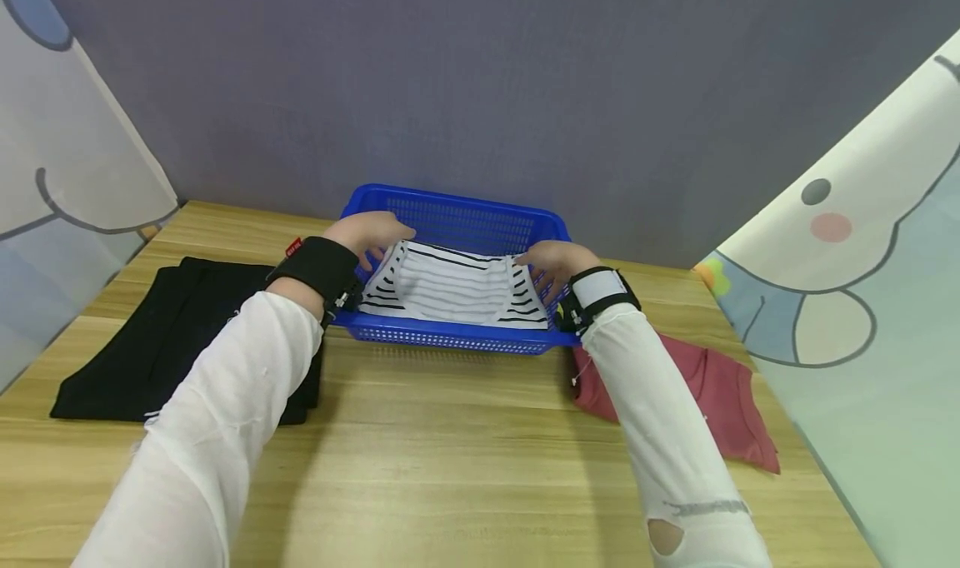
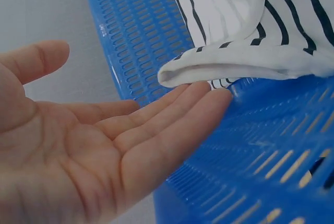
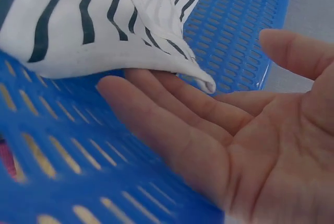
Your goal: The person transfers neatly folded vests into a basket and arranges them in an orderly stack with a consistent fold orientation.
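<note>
A white garment with black stripes (image 1: 457, 285) lies folded inside a blue plastic basket (image 1: 450, 335). Over the basket's left end is my left hand (image 1: 372, 233). In the left wrist view its fingers (image 2: 162, 130) are nearly straight, palm up, with the tips at the garment's folded edge and the thumb held apart. My right hand (image 1: 557, 261) is at the basket's right end. The right wrist view has its fingers (image 3: 172, 125) extended, some tips tucked beneath the garment's edge, thumb free. Neither hand grips the cloth.
Left of the basket lies a folded black garment (image 1: 202, 326), partly under the left arm. A folded dark-pink garment (image 1: 720, 401) lies to the right, partly behind the right sleeve. A grey wall (image 1: 480, 93) rises behind the wooden table (image 1: 442, 460).
</note>
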### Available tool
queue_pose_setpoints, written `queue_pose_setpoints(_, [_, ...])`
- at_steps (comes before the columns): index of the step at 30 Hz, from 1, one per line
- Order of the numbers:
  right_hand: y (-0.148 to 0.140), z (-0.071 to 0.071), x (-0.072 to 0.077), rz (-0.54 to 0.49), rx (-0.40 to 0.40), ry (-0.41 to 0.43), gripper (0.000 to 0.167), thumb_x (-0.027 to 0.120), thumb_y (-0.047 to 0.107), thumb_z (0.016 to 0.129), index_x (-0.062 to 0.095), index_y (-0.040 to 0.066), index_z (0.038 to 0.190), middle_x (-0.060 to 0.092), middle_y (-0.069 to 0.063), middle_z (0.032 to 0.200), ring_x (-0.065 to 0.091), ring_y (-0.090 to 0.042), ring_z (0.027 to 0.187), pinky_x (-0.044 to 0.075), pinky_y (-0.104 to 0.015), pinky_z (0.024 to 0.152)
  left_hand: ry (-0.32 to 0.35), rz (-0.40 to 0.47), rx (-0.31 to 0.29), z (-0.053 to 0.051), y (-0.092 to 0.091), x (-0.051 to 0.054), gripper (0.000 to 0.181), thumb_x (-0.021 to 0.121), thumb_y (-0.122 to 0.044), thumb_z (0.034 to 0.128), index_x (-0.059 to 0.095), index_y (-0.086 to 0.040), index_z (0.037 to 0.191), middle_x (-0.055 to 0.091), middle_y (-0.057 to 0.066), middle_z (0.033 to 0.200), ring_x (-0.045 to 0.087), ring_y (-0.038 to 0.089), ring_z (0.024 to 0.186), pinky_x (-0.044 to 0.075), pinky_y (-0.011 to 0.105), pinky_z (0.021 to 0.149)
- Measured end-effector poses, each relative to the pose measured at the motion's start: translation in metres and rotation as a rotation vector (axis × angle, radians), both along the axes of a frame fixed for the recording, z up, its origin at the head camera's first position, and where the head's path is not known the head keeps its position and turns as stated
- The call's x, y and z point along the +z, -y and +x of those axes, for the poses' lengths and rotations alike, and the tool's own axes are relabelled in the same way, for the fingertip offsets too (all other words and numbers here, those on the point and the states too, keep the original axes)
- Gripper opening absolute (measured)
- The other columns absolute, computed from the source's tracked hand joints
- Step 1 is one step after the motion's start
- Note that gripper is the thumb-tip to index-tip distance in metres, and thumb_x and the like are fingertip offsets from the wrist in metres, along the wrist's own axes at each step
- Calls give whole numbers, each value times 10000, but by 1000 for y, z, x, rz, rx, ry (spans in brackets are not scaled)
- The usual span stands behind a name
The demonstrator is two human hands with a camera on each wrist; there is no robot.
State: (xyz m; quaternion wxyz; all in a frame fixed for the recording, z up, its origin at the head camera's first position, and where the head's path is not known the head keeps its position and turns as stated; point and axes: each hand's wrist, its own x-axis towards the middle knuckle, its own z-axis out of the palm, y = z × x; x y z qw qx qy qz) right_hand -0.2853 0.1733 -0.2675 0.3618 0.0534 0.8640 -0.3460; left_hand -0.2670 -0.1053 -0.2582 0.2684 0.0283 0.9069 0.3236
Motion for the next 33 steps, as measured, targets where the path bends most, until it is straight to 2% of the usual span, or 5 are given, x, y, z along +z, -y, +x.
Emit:
queue_pose_setpoints(9, [-3,-1,4,18,0,-17,583,392,290,1021,167,64,1510,351,-259,1455,417,-438,1279,466,-532,949,0,0,4,3,1,6,662,321,-339,1019,30,-8,1512,227,265,1506,375,433,1298,478,509,931])
queue_pose_setpoints(14, [-4,-1,9,61,40,-45,573,402,302,1017,210,65,1502,393,-246,1427,439,-415,1269,478,-512,941,0,-5,-20,2,2,10,649,316,-347,1022,70,4,1509,256,269,1491,373,427,1301,481,508,928])
queue_pose_setpoints(18, [-6,2,15,103,88,-88,572,397,304,1016,213,57,1499,431,-240,1396,466,-397,1252,497,-478,927,-19,-27,-43,4,3,14,623,306,-350,1024,129,7,1503,276,261,1484,386,429,1284,488,501,910])
queue_pose_setpoints(23, [-6,5,22,131,157,-112,558,385,307,1019,236,47,1488,451,-236,1388,491,-376,1234,467,-466,973,-1,-42,-63,6,5,19,617,293,-354,1029,113,-13,1511,274,252,1490,364,428,1302,465,508,942])
queue_pose_setpoints(33, [-3,13,29,251,373,-190,519,354,289,1024,308,17,1463,492,-247,1351,538,-362,1181,472,-425,966,-9,-116,-199,21,17,26,605,281,-370,1032,169,3,1495,231,264,1506,321,452,1329,424,553,975])
